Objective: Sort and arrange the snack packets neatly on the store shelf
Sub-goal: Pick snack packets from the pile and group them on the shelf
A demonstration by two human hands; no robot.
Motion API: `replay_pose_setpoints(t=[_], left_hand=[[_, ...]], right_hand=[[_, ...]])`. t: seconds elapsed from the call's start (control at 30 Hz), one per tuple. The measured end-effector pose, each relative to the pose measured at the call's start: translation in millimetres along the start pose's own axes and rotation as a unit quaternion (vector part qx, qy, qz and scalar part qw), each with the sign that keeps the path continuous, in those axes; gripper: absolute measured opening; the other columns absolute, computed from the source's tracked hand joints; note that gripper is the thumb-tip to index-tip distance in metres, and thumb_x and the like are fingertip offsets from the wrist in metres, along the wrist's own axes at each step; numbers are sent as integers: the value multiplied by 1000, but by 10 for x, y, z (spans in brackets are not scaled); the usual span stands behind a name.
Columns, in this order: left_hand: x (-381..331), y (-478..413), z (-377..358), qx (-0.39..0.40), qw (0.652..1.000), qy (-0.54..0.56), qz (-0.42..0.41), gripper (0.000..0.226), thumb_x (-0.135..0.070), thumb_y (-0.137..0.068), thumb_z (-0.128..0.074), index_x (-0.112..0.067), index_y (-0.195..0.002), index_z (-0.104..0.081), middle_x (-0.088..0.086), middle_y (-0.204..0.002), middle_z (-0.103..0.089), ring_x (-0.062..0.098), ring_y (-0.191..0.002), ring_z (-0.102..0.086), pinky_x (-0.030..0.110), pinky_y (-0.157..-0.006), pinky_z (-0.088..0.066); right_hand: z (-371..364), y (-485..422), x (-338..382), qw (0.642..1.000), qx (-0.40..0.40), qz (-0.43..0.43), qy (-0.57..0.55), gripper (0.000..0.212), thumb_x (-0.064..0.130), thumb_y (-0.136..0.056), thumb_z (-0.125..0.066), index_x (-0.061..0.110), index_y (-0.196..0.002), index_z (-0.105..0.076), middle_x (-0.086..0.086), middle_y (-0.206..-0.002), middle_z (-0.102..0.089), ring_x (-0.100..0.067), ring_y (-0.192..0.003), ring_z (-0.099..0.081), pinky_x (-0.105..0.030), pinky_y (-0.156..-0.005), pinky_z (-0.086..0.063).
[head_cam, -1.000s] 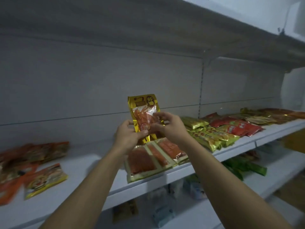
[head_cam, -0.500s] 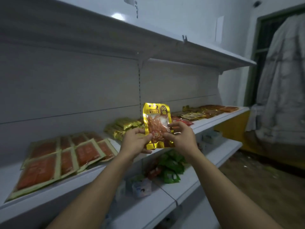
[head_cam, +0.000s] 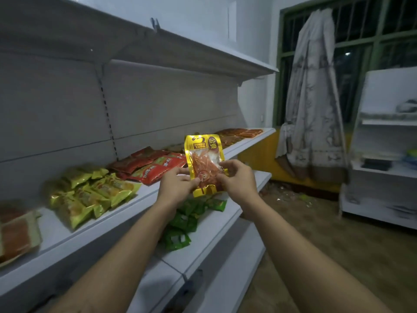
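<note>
- Gold foil packet (head_cam: 204, 163) with a clear panel showing orange strips stands upright in the air, just in front of the middle shelf (head_cam: 94, 236), held between both hands.
- Left hand (head_cam: 174, 185) pinches the packet's lower left edge, thumb on the front and fingers curled behind.
- Right hand (head_cam: 239, 179) grips the lower right side, fingertips lying over the clear panel.
- On the middle shelf, from near left to far right, lie orange packets (head_cam: 15, 231) at the edge of view, a heap of yellow-green packets (head_cam: 90, 195), and red packets (head_cam: 153, 168) just behind the left hand. Brown and orange packets (head_cam: 239, 134) lie at the far end.
- Green packets (head_cam: 187, 220) lie in a loose pile on the lower shelf (head_cam: 209, 236), below the hands.
- An upper shelf (head_cam: 158, 53) overhangs the middle one.
- On the right, a pale curtain (head_cam: 313, 98) hangs by a green-framed window (head_cam: 383, 41), and a white rack (head_cam: 383, 143) stands on the wooden floor (head_cam: 338, 245).
</note>
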State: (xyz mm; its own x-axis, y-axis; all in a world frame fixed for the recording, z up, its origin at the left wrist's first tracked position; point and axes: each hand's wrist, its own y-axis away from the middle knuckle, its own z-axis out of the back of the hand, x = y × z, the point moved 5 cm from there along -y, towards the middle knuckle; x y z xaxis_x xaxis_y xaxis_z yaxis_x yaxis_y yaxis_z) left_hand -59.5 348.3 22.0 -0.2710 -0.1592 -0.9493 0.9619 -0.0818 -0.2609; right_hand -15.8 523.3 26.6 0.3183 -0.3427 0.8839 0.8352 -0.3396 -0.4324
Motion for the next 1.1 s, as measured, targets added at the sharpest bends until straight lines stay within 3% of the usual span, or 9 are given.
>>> replay_pose_setpoints(t=[0.1,0.23,0.4,0.57,0.67,0.77,0.9,1.0,1.1], left_hand=[[70,-257,-412,31,999,17,1,33,-3,-83,-76,-12,-108,-55,9,-96,-69,19,-80,-70,25,-56,-55],[184,-710,-949,40,999,10,-5,43,-8,-83,-77,-20,-111,-47,1,-94,-63,20,-84,-67,38,-70,-59],[343,-1523,-1589,49,998,-13,-34,26,-9,-85,-74,-22,-100,-57,-5,-94,-60,7,-77,-61,19,-49,-50],[536,-2347,-2178,75,997,-12,-25,27,-10,-88,-72,-24,-107,-61,-15,-93,-55,1,-80,-57,5,-44,-41],[622,-2679,-2465,88,996,-12,-22,31,-10,-87,-73,-20,-114,-62,-18,-91,-54,4,-83,-59,12,-56,-45],[654,-2941,-2625,99,994,-33,-16,37,-11,-85,-75,-17,-119,-62,-11,-98,-58,15,-96,-62,22,-74,-51],[583,-3314,-2730,101,992,-62,-31,41,-11,-85,-75,-18,-123,-62,7,-115,-66,26,-99,-65,25,-70,-53],[568,-3556,-2801,83,993,-79,-29,43,-9,-85,-75,-16,-126,-62,6,-122,-64,29,-105,-64,38,-88,-56],[592,-3800,-2887,64,992,-107,-30,44,-14,-86,-75,-15,-127,-61,7,-118,-67,30,-105,-66,42,-94,-54]], right_hand=[[255,-230,-237,999,-18,-7,27,21,12,-90,-71,23,-107,-65,8,-98,-62,-6,-86,-63,-15,-62,-55],[526,-682,-590,997,-40,-10,63,19,15,-88,-74,27,-99,-65,11,-92,-60,-6,-85,-62,-14,-59,-52],[704,-1517,-1095,995,-60,-37,74,17,12,-87,-74,21,-101,-69,-3,-101,-69,-17,-81,-71,-25,-63,-59],[868,-2381,-1564,992,-62,-63,92,14,12,-88,-73,20,-100,-70,-4,-100,-71,-18,-80,-72,-34,-69,-62],[966,-2777,-1793,991,-63,-75,88,15,8,-87,-73,20,-97,-70,-6,-96,-72,-16,-72,-73,-30,-63,-61],[1012,-3095,-1965,991,-58,-87,88,15,11,-87,-74,16,-101,-72,-5,-96,-73,-17,-75,-73,-33,-67,-62],[1014,-3522,-2040,993,-28,-68,89,18,18,-85,-77,16,-102,-73,2,-93,-71,-7,-68,-71,-15,-53,-51],[971,-3835,-2159,994,6,-66,89,15,18,-85,-77,20,-99,-71,6,-89,-70,3,-62,-68,-10,-48,-46],[902,-4214,-2292,995,37,-53,75,14,18,-87,-75,21,-101,-72,9,-92,-69,-5,-70,-69,-12,-51,-49]])
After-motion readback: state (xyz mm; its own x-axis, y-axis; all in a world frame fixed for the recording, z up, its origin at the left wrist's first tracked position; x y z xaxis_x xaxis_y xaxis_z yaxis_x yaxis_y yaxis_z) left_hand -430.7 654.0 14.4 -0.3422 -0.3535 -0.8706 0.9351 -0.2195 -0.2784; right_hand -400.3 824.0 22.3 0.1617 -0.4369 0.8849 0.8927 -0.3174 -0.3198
